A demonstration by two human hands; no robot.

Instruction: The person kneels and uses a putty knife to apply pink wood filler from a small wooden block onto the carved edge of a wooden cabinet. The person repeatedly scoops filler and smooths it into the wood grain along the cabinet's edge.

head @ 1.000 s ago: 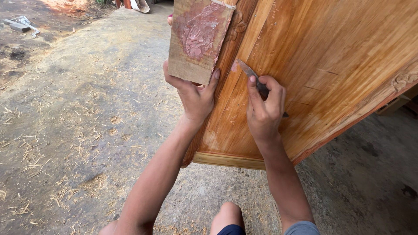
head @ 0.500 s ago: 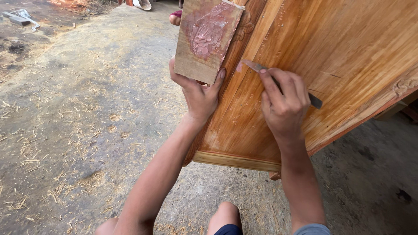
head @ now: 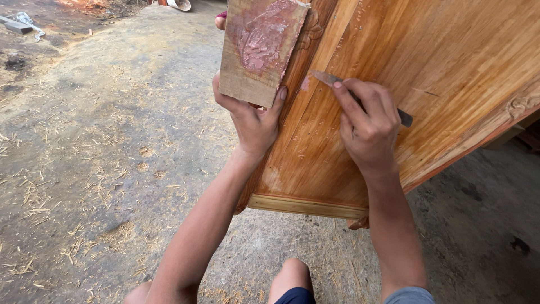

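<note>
1. The large wooden panel (head: pixel 427 73) is orange-brown wood with a visible straight grain, smooth and slightly glossy, as if varnished or wet.
2. The small board (head: pixel 260 50), gripped by the left hand (head: pixel 253 121), is raw, matt wood, smeared with rough, pinkish paste (head: pixel 261 39).
3. The putty knife (head: pixel 360 97), pinched in the right hand (head: pixel 368 126), has a thin, dull metal blade and a dark handle.
4. The ground (head: pixel 101 141) is rough, matt grey concrete, strewn with pale wood shavings.
</note>
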